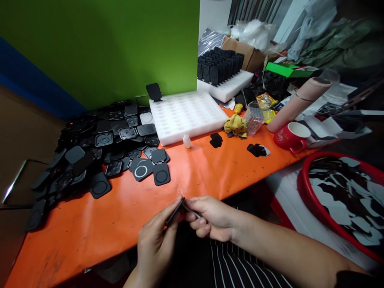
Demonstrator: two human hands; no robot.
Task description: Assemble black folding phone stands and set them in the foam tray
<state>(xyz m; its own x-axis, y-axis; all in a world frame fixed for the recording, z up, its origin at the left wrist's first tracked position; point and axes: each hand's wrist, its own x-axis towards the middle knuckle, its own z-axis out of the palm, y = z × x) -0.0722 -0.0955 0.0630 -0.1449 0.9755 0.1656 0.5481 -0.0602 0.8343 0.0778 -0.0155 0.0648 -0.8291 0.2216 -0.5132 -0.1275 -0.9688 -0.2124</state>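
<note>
A heap of black square parts (99,148) lies at the left of the orange worktop (120,216). At its near edge, the left hand (156,244) closes its grip on a thin, flat black plate (175,212), seen edge-on; its long axis slants from lower left up to upper right, upper end near the right fingers. The right hand (213,218) pinches a slim grey metal tool (192,211) touching that upper end. Further right stands a red mug (292,137).

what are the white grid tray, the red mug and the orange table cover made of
White grid tray: looks like matte moulded foam or plastic, with soft-edged cells. Red mug: probably glazed ceramic, glossy with a white inside. Orange table cover: likely vinyl sheet, shiny and wrinkled.
</note>
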